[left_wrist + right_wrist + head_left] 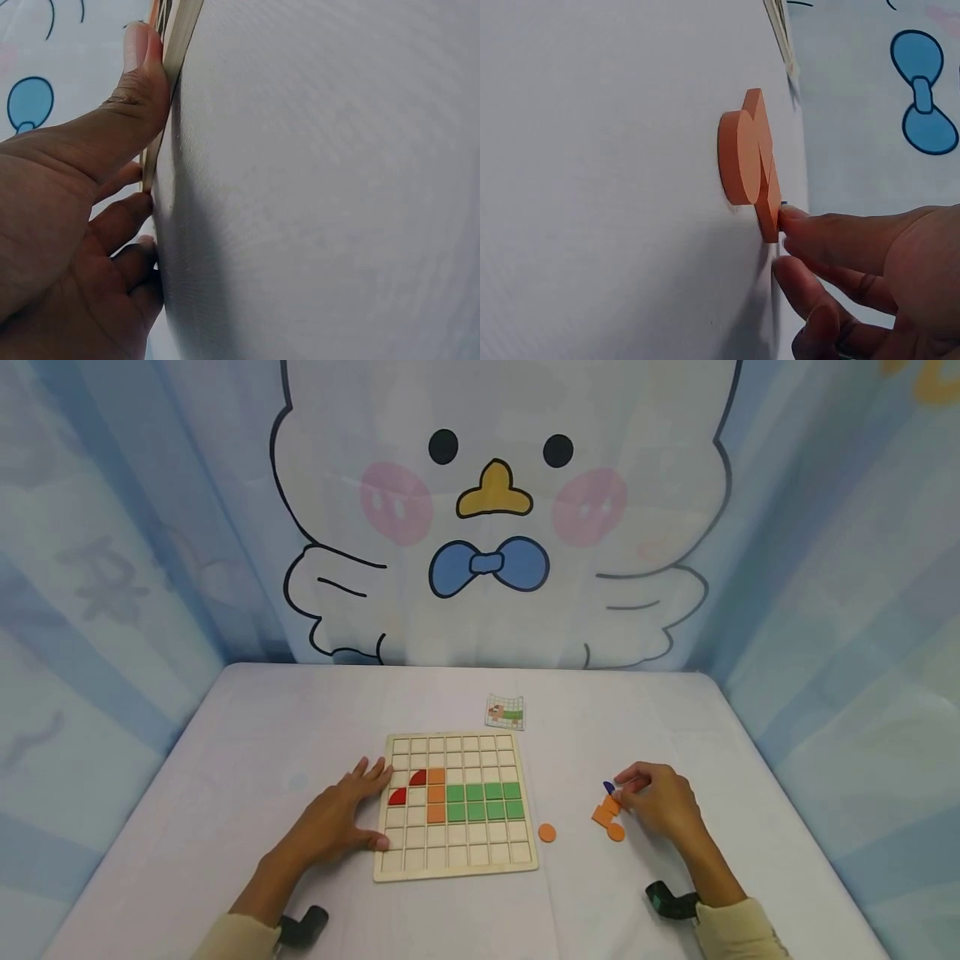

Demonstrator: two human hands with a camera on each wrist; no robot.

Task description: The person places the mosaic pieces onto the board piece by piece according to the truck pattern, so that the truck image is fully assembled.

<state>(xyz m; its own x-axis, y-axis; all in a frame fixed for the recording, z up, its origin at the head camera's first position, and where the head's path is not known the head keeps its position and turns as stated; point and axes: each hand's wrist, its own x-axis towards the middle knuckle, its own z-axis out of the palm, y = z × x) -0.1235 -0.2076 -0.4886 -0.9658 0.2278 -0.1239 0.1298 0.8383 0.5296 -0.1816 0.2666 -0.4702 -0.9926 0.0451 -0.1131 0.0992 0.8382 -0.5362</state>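
My left hand (337, 818), fingers spread, rests along the left edge of a wooden grid board (457, 852). In the left wrist view its thumb (142, 82) lies against the board's rim (176, 52). On the board sit red quarter-round pieces (397, 796), a column of orange squares (436, 794) and two rows of green squares (475, 811). At the right, my right hand (660, 797) pinches a small dark blue piece (608, 787) between thumb and index finger; the fingertips partly hide it. Orange squares (602, 816) and an orange disc (739, 157) lie just beside these fingertips.
A small picture card (505, 712) lies behind the board. Another orange disc (547, 833) lies off the board's right edge. White cloth (300, 710) covers the table, with a printed curtain (487, 627) behind it.
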